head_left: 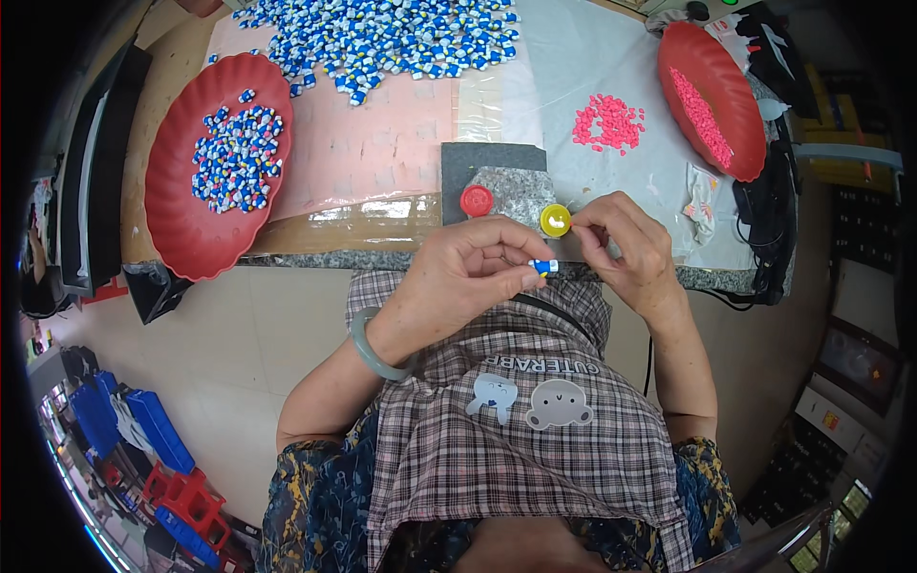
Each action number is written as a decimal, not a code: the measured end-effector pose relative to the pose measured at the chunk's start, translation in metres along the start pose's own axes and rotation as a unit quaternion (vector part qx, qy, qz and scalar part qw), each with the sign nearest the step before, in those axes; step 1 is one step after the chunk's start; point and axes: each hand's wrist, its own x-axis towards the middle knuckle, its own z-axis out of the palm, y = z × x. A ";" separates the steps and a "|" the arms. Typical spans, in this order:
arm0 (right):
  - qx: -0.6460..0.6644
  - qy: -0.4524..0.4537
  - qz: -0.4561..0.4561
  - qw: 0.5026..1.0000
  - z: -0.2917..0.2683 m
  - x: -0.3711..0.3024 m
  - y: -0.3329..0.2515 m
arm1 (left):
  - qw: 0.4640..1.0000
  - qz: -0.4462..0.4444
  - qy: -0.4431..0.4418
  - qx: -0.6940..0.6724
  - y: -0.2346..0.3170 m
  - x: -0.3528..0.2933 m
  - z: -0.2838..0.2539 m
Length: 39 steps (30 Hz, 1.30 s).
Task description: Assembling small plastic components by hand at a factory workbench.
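Observation:
Between the thumb and fingertips of my left hand (478, 263) is a small blue-and-white figurine (543, 267) with a touch of yellow, held just in front of the table edge. My right hand (626, 244) is closed in a pinch at the right side of a small round yellow pot (555, 221). Whatever those fingertips grip, if anything, is too small to make out. Left of the yellow pot sits a round red pot (476, 201). Both stand by a worn grey block (516, 181) on a dark mat (463, 159).
A red scalloped tray (167, 191) at the left bears many figurines, some with pink bits. Loose blue-and-white figurines (382, 38) heap at the back. Pink pieces (608, 123) lie to the right, near another red tray (740, 105) of pink pieces. A crumpled wrapper (701, 205) rests nearby.

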 end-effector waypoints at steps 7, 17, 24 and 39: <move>0.140 0.017 0.117 0.983 -0.002 -0.006 -0.003 | 0.999 -0.027 0.009 0.030 0.009 -0.002 0.002; 0.440 0.033 0.280 0.853 -0.006 -0.013 -0.014 | 0.999 -0.022 0.026 0.009 0.011 0.005 0.005; 0.471 0.051 0.286 0.833 -0.007 -0.015 -0.013 | 0.996 -0.033 -0.008 -0.082 0.014 0.002 0.008; 0.178 0.128 0.110 0.969 0.003 -0.002 -0.044 | 0.967 0.122 0.078 0.210 0.006 0.005 0.018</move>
